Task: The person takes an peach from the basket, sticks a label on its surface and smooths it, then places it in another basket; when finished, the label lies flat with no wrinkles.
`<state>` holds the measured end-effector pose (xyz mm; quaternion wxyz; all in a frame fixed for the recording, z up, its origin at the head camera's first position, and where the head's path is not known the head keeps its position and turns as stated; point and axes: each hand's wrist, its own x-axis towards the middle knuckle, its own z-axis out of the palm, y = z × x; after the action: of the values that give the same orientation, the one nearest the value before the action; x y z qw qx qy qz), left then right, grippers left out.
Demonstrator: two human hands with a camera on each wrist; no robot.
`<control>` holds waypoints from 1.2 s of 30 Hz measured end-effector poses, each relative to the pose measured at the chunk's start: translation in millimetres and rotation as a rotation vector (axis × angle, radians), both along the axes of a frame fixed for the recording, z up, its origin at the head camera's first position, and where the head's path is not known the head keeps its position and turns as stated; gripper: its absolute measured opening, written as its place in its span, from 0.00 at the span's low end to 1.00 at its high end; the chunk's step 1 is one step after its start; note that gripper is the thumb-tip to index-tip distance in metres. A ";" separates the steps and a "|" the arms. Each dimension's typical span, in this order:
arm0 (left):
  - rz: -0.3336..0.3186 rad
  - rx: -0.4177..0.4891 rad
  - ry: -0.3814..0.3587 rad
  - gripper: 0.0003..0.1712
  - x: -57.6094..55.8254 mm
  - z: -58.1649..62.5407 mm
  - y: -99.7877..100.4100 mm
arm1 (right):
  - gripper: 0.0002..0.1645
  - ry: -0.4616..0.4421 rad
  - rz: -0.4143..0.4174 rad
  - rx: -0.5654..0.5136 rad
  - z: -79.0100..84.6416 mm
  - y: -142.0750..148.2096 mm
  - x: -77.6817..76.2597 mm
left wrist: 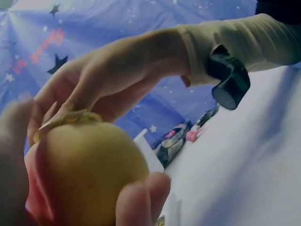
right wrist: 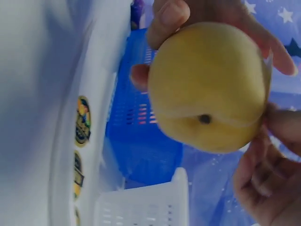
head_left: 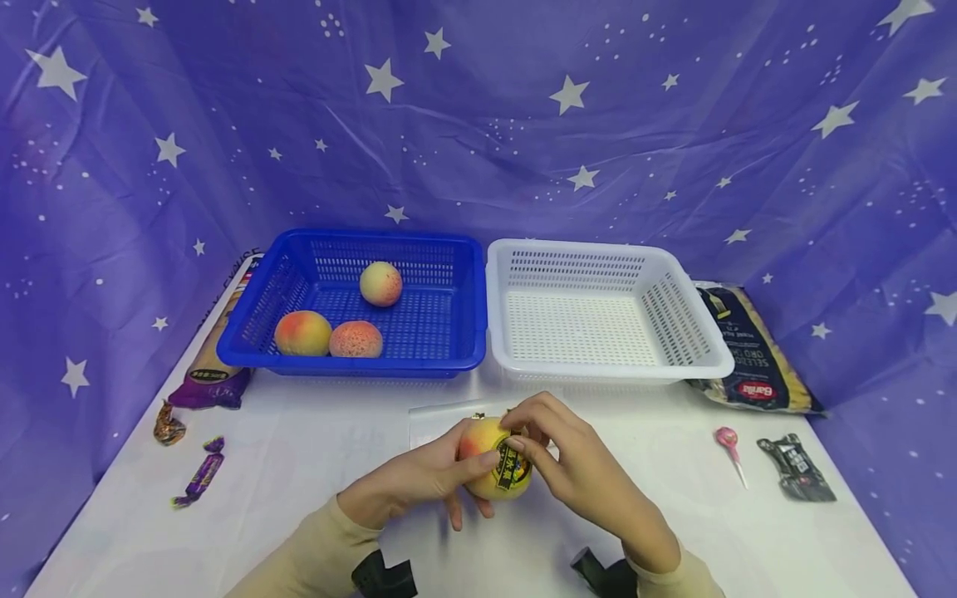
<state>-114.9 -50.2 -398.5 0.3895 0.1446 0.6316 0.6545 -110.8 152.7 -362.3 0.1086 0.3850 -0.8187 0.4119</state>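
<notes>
In the head view my left hand [head_left: 419, 483] grips a yellow-red peach [head_left: 484, 437] above the table, thumb on its near face and fingers beneath. A black-and-gold oval sticker [head_left: 514, 467] with printed characters lies on the peach's right side. My right hand [head_left: 586, 465] has its thumb and curled fingers at the sticker's upper edge, pinching it. The left wrist view shows the sticker [left wrist: 70, 121] with an edge standing off the peach [left wrist: 94, 165]. In the right wrist view the stem hollow of the peach [right wrist: 207, 75] faces the camera.
Behind the hands lies a sticker sheet [head_left: 434, 419], partly hidden. A blue basket [head_left: 419, 364] holds three peaches; a white basket [head_left: 613, 372] stands beside it. Snack bags [head_left: 213, 374] and wrapped candies [head_left: 202, 475] lie left; a pasta bag [head_left: 763, 357], lollipop [head_left: 727, 438] and black packet [head_left: 798, 472] lie right.
</notes>
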 end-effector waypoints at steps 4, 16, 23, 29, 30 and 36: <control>0.039 -0.009 0.007 0.27 1.6 1.1 5.1 | 0.13 -0.058 -0.006 -0.062 -2.7 0.7 -1.8; 0.031 0.049 0.001 0.23 1.4 3.0 5.6 | 0.17 -0.258 -0.006 -0.096 23.8 2.0 8.2; -0.016 0.087 0.011 0.21 0.8 -0.8 6.6 | 0.16 -0.250 0.022 -0.090 13.6 11.3 5.0; -0.039 0.198 -0.063 0.25 -7.7 4.3 0.7 | 0.12 -0.119 -0.247 0.004 0.8 47.8 -15.4; -0.038 0.228 -0.075 0.26 -9.7 5.6 -0.5 | 0.12 -0.067 -0.328 0.027 1.5 57.0 -19.0; 0.011 0.250 -0.036 0.30 -24.8 18.4 1.7 | 0.21 0.018 -0.695 0.116 2.3 120.5 -39.8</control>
<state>-139.7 -48.5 -380.1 0.3761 0.1769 0.5387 0.7329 -150.6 273.2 -360.0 0.2276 0.0924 -0.9219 0.2995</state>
